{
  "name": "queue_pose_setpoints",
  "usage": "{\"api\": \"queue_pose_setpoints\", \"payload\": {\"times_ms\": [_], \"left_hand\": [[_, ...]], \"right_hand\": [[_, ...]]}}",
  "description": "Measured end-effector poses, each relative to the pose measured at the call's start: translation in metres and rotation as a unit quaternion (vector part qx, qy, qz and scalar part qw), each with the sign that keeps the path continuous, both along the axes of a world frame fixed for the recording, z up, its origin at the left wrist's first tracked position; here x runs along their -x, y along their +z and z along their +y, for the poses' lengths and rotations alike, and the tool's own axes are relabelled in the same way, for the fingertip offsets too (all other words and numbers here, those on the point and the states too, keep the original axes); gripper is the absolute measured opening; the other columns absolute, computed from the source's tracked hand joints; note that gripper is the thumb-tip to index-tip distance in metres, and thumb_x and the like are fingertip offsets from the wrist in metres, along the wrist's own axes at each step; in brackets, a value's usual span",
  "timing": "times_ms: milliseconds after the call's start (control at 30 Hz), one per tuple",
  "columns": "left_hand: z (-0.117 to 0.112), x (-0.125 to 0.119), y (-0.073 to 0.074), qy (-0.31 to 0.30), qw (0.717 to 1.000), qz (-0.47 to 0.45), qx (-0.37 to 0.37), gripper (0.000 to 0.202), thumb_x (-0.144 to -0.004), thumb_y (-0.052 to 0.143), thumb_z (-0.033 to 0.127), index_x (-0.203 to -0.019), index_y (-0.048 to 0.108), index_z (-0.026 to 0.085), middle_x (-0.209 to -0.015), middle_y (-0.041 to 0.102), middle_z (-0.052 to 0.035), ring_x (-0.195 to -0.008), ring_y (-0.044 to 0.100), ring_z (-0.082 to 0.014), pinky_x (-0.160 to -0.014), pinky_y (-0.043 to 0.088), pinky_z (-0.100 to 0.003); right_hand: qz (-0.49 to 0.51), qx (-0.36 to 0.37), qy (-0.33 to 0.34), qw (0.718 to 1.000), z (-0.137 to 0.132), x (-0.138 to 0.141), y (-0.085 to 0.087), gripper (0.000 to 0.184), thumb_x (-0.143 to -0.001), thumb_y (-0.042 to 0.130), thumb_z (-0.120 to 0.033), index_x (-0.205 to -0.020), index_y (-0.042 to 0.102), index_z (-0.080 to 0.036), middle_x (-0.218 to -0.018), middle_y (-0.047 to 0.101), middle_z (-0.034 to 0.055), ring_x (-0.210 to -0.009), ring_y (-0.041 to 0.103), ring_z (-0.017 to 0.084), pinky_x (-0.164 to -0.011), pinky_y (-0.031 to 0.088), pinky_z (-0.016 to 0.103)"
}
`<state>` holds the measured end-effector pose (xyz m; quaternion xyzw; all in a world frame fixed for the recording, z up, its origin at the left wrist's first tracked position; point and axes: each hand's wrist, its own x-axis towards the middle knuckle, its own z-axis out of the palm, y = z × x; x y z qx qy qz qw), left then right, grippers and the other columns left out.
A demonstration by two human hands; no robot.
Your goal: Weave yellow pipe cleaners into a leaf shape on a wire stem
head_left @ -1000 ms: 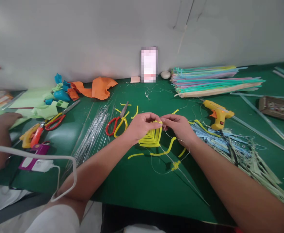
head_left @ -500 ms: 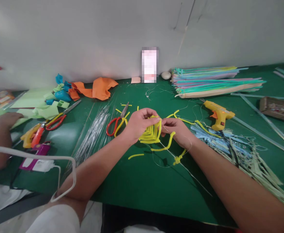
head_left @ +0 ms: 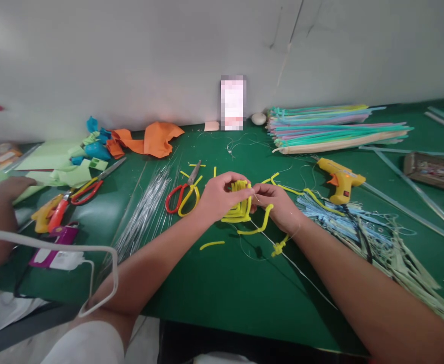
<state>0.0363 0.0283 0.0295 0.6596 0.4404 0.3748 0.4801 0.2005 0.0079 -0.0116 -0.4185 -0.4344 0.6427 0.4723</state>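
Observation:
My left hand [head_left: 219,196] is closed around a folded bundle of yellow pipe cleaners [head_left: 239,208] held just above the green table [head_left: 222,293]. My right hand [head_left: 277,205] pinches a thin wire against the bundle's right side, and a loose yellow pipe cleaner end [head_left: 261,225] curls down below it. A thin wire [head_left: 301,270] trails from the hands toward me, with a small yellow knot [head_left: 278,247] on it. A short yellow piece [head_left: 211,244] lies on the table under my left wrist.
Red-handled scissors [head_left: 180,194] and a sheaf of thin wires [head_left: 146,212] lie to the left. A yellow glue gun [head_left: 341,179] and pale paper strips [head_left: 377,237] sit on the right, coloured sticks [head_left: 335,129] behind. Another person's hand [head_left: 5,192] rests at far left, near more scissors [head_left: 89,189].
Both hands lifted the yellow bundle slightly and drew it tighter together. The yellow knot on the wire shifted a little to the right and away from me.

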Motion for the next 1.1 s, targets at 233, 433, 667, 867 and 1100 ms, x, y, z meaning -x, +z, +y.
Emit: {"api": "queue_pose_setpoints", "payload": {"times_ms": [233,433,667,867,1100], "left_hand": [[-0.008,-0.001,0.01,0.004,0.993,0.083,-0.088,0.021,-0.075,0.07,0.031,-0.089,0.067,0.016,-0.088,0.069,-0.0056,-0.076,0.061,-0.0146,-0.069,0.049,-0.028],[-0.009,-0.001,0.009,-0.005,0.992,0.074,-0.1,0.011,-0.078,0.065,0.026,-0.085,0.064,0.017,-0.089,0.068,-0.0058,-0.08,0.061,-0.0156,-0.072,0.048,-0.029],[-0.006,0.0,0.007,0.001,0.994,0.076,-0.076,0.008,-0.08,0.061,0.023,-0.084,0.065,0.017,-0.085,0.068,-0.0037,-0.077,0.06,-0.0147,-0.071,0.046,-0.028],[-0.007,-0.002,0.006,-0.016,0.993,0.092,-0.073,0.011,-0.082,0.061,0.026,-0.084,0.067,0.017,-0.083,0.068,-0.0028,-0.07,0.055,-0.0128,-0.065,0.042,-0.026],[-0.007,-0.002,0.006,-0.031,0.991,0.103,-0.084,0.009,-0.082,0.059,0.023,-0.081,0.066,0.018,-0.079,0.066,-0.0015,-0.068,0.054,-0.0122,-0.065,0.04,-0.026]], "right_hand": [[-0.025,-0.011,-0.005,1.0,0.001,-0.001,-0.001,0.026,-0.062,0.081,-0.04,-0.065,0.067,-0.018,-0.054,0.061,-0.0018,-0.051,0.055,0.011,-0.057,0.045,0.026],[-0.015,-0.016,0.008,1.0,0.001,-0.001,-0.004,0.023,-0.065,0.08,-0.038,-0.068,0.069,-0.019,-0.058,0.061,-0.0015,-0.054,0.054,0.011,-0.06,0.045,0.028],[0.063,0.028,-0.03,0.997,0.006,-0.014,0.01,0.023,-0.072,0.075,-0.042,-0.072,0.069,-0.02,-0.068,0.061,0.0002,-0.061,0.052,0.011,-0.059,0.042,0.027],[-0.094,-0.019,0.066,0.993,0.003,-0.029,0.027,0.026,-0.072,0.074,-0.042,-0.066,0.07,-0.017,-0.063,0.061,0.0017,-0.058,0.051,0.012,-0.057,0.039,0.028],[-0.17,-0.023,0.058,0.983,-0.001,-0.022,0.028,0.025,-0.066,0.077,-0.04,-0.074,0.069,-0.018,-0.065,0.063,0.0004,-0.055,0.051,0.011,-0.054,0.038,0.026]]}}
